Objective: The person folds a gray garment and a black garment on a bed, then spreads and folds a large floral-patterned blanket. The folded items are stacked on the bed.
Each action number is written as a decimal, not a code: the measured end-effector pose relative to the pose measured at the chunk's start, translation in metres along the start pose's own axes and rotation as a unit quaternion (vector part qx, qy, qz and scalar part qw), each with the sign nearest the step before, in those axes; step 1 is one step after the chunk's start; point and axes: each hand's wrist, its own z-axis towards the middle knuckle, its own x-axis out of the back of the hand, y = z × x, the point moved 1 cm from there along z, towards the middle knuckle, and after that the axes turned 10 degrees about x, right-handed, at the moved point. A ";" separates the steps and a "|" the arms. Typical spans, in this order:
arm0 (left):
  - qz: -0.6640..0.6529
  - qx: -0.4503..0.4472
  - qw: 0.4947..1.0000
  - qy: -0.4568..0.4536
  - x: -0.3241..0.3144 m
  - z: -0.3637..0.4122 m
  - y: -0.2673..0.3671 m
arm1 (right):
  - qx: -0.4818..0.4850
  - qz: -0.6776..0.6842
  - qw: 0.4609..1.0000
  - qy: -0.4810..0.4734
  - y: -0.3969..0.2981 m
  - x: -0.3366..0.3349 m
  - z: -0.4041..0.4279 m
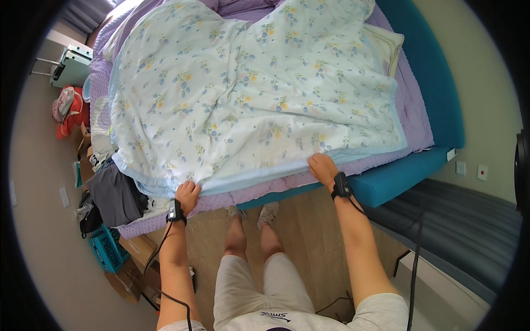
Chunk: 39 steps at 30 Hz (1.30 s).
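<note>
A white floral quilt (248, 91) with a pale blue border lies spread and wrinkled over the bed. At its near edge, left of centre, my left hand (188, 195) grips the blue border. My right hand (323, 167) has its fingers closed on the same border, farther to the right. Beneath the quilt, a purple bedspread (273, 185) shows along the bed's near side. Each wrist wears a black strapped device with a cable.
Folded dark grey clothing (118, 194) lies at the bed's left corner. Cardboard boxes (138, 248), a blue box (108, 250), a red bag (76, 111) and a suitcase (74, 64) stand left of the bed. The teal bed frame (397, 173) juts out at right.
</note>
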 end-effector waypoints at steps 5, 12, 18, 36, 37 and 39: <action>0.078 0.005 0.996 -0.046 -0.004 -0.010 0.010 | -0.052 0.027 0.998 0.020 -0.022 -0.018 -0.028; 0.139 -0.023 0.988 -0.056 -0.017 0.017 0.026 | -0.540 0.013 0.771 0.336 -0.005 -0.048 -0.024; 0.070 0.014 0.986 -0.148 -0.013 0.037 -0.001 | -0.652 0.175 0.676 0.295 0.062 -0.030 -0.028; -0.108 0.095 0.988 -0.061 -0.010 0.186 0.199 | -0.656 0.452 0.388 0.463 0.151 0.029 -0.092; -0.114 0.118 0.985 -0.049 -0.017 0.197 0.214 | -0.659 0.453 0.371 0.473 0.164 0.031 -0.097; -0.130 0.171 0.977 -0.023 -0.038 0.241 0.237 | -0.608 0.395 0.332 0.603 0.196 0.031 -0.100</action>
